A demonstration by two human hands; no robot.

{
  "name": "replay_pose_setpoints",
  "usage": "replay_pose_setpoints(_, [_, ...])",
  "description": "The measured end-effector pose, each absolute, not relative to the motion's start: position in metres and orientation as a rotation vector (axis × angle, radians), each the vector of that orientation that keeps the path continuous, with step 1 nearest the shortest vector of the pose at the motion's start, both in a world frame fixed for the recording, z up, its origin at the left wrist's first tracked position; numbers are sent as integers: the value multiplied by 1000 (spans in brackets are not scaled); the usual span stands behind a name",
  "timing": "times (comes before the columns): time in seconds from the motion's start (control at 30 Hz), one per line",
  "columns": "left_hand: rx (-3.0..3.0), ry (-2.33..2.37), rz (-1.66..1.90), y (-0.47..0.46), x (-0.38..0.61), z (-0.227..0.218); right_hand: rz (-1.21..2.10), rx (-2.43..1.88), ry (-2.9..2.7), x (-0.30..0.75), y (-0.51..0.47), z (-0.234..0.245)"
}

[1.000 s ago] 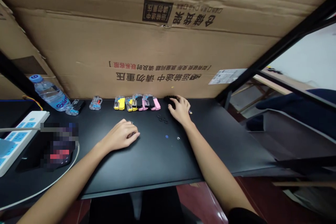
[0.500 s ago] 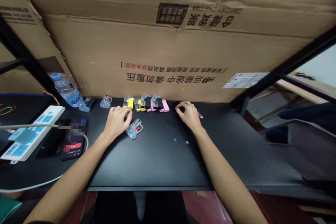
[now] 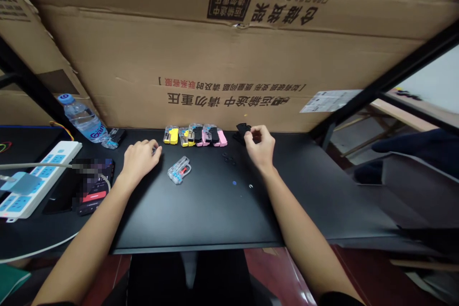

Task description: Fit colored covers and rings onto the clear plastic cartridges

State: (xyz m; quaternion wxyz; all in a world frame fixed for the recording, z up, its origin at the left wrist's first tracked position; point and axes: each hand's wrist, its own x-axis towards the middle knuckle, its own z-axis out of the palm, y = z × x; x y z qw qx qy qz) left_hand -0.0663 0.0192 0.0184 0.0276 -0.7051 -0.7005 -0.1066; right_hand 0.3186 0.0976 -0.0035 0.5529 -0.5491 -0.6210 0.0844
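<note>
My right hand (image 3: 261,147) is at the back of the black desk (image 3: 215,220), its fingers pinched on a small black part (image 3: 243,129) held just above the surface. My left hand (image 3: 139,159) lies palm down to the left, fingers curled under; what they cover is hidden. Between the hands lies a clear plastic piece (image 3: 179,169) with blue and red inside, touched by neither hand. A row of yellow, black and pink pieces (image 3: 195,135) lines the back edge. Small black rings (image 3: 228,158), a blue dot (image 3: 234,183) and a tiny white ring (image 3: 250,186) lie near my right wrist.
A large cardboard box (image 3: 229,67) walls off the back. At the left are a water bottle (image 3: 81,119), another clear piece (image 3: 113,137), a white power strip (image 3: 39,172), a phone (image 3: 91,189) and a white cable (image 3: 43,248). A black frame post (image 3: 376,86) slants on the right.
My left hand has let go of the clear piece, left it on the desk and moved left. My right hand has risen from the desk with the black part pinched.
</note>
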Motion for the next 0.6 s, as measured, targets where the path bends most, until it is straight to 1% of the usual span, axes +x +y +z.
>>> replay_pose_setpoints(0.13, [-2375, -2074, -394, 18, -56, 19, 402, -1256, -1593, 308, 81, 8])
replay_pose_setpoints(0.23, [-2537, -1854, -478, 20, -55, 18, 554, -1160, -1960, 293, 64, 12])
replay_pose_setpoints(0.37, [-2632, -1625, -667, 18, -51, 19, 502, -1133, -2362, 269, 45, 9])
replay_pose_setpoints(0.5, [-2852, -1380, -691, 13, -40, 14, 459, -1145, -2439, 261, 43, 1])
replay_pose_setpoints(0.6, [-2943, -1252, -658, 11, -34, 7, 569, -1146, -2337, 264, 48, -4])
